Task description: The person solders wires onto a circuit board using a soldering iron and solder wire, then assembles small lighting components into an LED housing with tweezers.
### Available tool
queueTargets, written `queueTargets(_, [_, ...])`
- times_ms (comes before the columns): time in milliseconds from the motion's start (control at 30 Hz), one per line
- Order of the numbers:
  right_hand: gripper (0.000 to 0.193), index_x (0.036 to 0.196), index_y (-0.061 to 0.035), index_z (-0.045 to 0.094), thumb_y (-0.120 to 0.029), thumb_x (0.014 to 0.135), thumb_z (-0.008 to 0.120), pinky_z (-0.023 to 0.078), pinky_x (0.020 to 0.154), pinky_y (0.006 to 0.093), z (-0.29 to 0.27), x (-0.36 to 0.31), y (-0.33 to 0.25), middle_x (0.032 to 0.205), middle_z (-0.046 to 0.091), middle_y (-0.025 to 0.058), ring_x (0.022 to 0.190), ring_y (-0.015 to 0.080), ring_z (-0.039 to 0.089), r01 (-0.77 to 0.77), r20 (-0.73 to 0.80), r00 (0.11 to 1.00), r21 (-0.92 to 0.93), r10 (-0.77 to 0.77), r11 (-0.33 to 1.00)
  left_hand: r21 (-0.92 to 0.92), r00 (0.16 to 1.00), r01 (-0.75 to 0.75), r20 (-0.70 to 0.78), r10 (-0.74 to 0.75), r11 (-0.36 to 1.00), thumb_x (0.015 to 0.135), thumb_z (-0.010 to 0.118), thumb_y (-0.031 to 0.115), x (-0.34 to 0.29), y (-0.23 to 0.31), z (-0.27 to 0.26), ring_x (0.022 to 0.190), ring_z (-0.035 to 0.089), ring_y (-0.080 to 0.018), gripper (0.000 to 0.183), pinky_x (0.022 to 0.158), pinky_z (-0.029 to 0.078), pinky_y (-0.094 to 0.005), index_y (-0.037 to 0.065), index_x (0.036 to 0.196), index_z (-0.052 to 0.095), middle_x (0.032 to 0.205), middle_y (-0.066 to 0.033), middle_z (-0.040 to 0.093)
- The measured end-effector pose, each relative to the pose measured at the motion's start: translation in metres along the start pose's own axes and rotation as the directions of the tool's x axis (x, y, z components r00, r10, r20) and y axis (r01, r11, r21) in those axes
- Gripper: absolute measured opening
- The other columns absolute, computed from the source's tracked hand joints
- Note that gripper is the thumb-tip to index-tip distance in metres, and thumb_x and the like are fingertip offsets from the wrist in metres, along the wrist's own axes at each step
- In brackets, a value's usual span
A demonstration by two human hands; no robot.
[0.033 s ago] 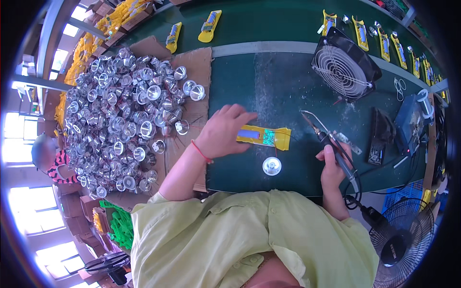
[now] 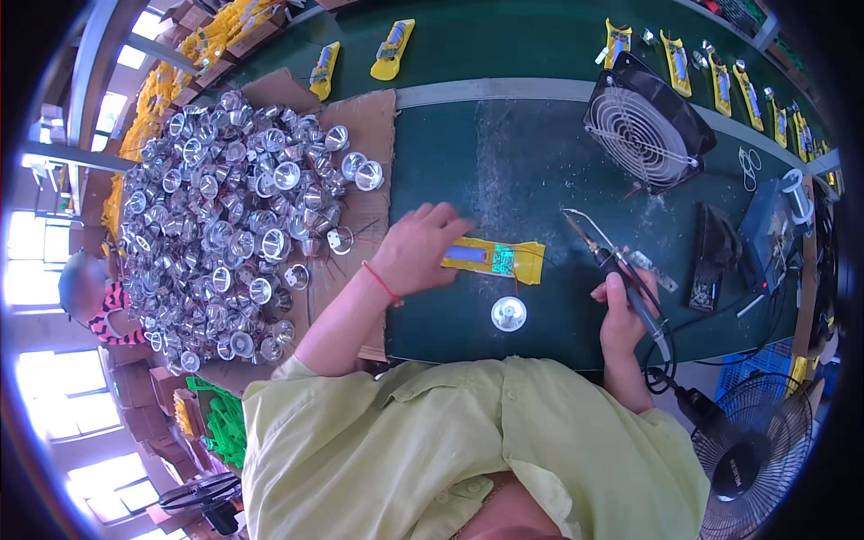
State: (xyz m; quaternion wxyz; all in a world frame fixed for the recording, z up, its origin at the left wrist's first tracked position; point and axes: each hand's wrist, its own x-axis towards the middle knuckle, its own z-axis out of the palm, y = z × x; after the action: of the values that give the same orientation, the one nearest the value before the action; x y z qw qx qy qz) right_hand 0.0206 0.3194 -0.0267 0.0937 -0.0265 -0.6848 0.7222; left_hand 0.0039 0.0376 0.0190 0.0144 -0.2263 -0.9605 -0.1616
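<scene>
My left hand closes over the left end of a yellow plastic housing, thumb on the near side and fingers on the far side. Inside the housing lie a blue-purple cylindrical cell and a small green circuit board. Thin wires run from the board end toward a silver reflector cup, which rests on the bench just nearer to me. In my right hand is a soldering iron, its tip up and to the left, apart from the housing. A thin curved metal tube runs alongside it.
A large heap of reflector cups sits on cardboard at left. A square black fan stands far right, near a black holder and a solder spool. More yellow housings lie along the back. Another person is at far left.
My left hand has shifted very slightly left, its fingertips blurred. The reflector cup sits a touch nearer to me. My right hand and the soldering iron look still.
</scene>
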Motion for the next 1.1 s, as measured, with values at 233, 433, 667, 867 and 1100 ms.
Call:
queueTargets(233, [0.018, 0.097, 0.0022, 0.050, -0.006, 0.082, 0.057, 0.044, 0.050, 0.0221, 0.002, 0.006, 0.015, 0.065, 0.057, 0.0090, 0.052, 0.0133, 0.055, -0.002, -0.069, 0.998, -0.031, -0.001, 1.000, -0.125, 0.946, 0.322, 0.084, -0.313, 0.939, 0.058, 0.073, 0.029, 0.075, -0.061, -0.032, 0.073, 0.061, -0.0281, 0.040, 0.070, 0.049, -0.0342, 0.003, 0.087, 0.065, 0.079, -0.0131, 0.062])
queueTargets(433, [0.020, 0.095, 0.0030, 0.049, -0.003, 0.080, 0.060, 0.048, 0.051, 0.0229, 0.003, 0.005, 0.024, 0.080, 0.056, 0.0116, 0.057, 0.0136, 0.058, -0.120, 0.002, 0.993, -0.008, 0.120, 0.993, -0.022, 0.824, 0.565, -0.046, -0.565, 0.825, 0.065, 0.067, 0.042, 0.215, -0.137, 0.004, 0.085, 0.059, -0.0303, 0.047, 0.080, 0.046, -0.0370, 0.005, 0.094, 0.066, 0.093, -0.0163, 0.061])
queueTargets(667, [0.020, 0.095, 0.0031, 0.046, -0.003, 0.080, 0.058, 0.048, 0.053, 0.0238, 0.001, 0.007, 0.029, 0.074, 0.053, 0.0105, 0.056, 0.0142, 0.058, -0.062, 0.074, 0.995, -0.037, 0.064, 0.997, 0.066, 0.501, 0.754, -0.701, -0.507, 0.654, 0.064, 0.071, 0.045, 0.208, -0.200, -0.027, 0.102, 0.053, -0.0293, 0.060, 0.088, 0.041, -0.0326, 0.008, 0.107, 0.054, 0.107, -0.0121, 0.052])
queueTargets(867, [0.020, 0.094, 0.0036, 0.047, -0.004, 0.080, 0.059, 0.047, 0.052, 0.0240, 0.000, 0.007, 0.031, 0.077, 0.056, 0.0121, 0.055, 0.0130, 0.057, -0.061, 0.068, 0.995, -0.093, 0.068, 0.994, 0.091, 0.722, 0.691, -0.118, -0.681, 0.717, 0.059, 0.070, 0.039, 0.160, -0.181, -0.039, 0.091, 0.060, -0.0280, 0.058, 0.083, 0.046, -0.0335, 0.006, 0.104, 0.056, 0.092, -0.0145, 0.064])
queueTargets(1100, [0.016, 0.094, 0.0035, 0.050, -0.005, 0.082, 0.056, 0.045, 0.050, 0.0228, 0.014, 0.010, 0.017, 0.062, 0.056, 0.0081, 0.052, 0.0129, 0.055, -0.028, 0.013, 0.999, -0.116, 0.029, 0.993, -0.187, 0.851, 0.385, -0.307, -0.426, 0.904, 0.064, 0.071, 0.026, 0.026, -0.020, 0.012, 0.071, 0.060, -0.0326, 0.039, 0.064, 0.049, -0.0389, 0.006, 0.089, 0.050, 0.077, -0.0152, 0.057])
